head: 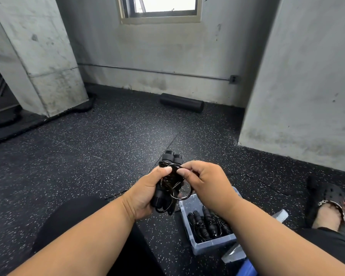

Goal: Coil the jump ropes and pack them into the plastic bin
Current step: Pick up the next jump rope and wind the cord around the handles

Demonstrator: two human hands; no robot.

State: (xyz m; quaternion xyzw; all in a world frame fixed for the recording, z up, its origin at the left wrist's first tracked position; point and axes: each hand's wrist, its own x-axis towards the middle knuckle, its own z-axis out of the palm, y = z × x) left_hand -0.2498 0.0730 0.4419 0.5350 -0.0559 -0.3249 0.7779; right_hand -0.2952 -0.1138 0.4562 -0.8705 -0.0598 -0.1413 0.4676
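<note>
Clear plastic bin [195,248] lower right of centre, on speckled rubber floor [88,148], just below hands. Inside: black coiled jump ropes [209,222], handles bundled, count unclear, at least two. Centre frame, above bin's far-left corner: one more jump rope bundle [168,182]. Left hand [147,194] curled round its two handles; right hand [203,182] pinches cord loop at top. One black clog [327,194] on foot, right edge. Farther back, one black foam roller [181,102] against wall.
</note>
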